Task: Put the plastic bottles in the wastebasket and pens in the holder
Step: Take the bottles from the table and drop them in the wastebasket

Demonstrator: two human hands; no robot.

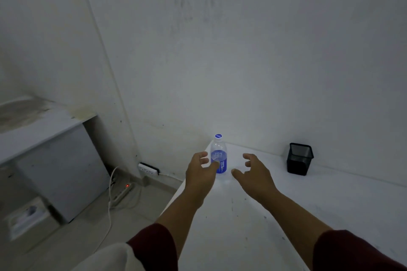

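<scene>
Closest to the camera, bottom of the view, there's two dark red sleeves (pixel 154 246) w/ bare forearms reaching out over a white tabletop (pixel 253 237). Bit of white cloth (pixel 105 257) shows at the bottom left edge too, can't tell what it is.

Further out, both hands are up near the bottle. Left hand (pixel 199 171) has its grip spread, fingers loosely curved, holding nothing; thumb tip overlaps the lower part of the bottle from this angle but can't tell if it's actually touching. Right hand (pixel 253 171) is just right of the bottle, grip also spread, fingers apart and slightly bent, clearly not touching anything.

Between the two hands stands the plastic bottle (pixel 218 154), upright, clear w/ a blue label and blue/white cap, sitting near the far left corner of the tabletop, close to the wall.

Off to the right and a bit further back, well apart from the bottle, is a black mesh holder (pixel 300 159), upright on the tabletop near the wall (pixel 242 50). Can't see inside it properly.

Left side, down on the floor (pixel 77 237): a power strip (pixel 123 191) w/ a red light on and white cables, a wall outlet (pixel 148 169) behind it, plus a grey cabinet (pixel 61 171) w/ a stained top.
</scene>
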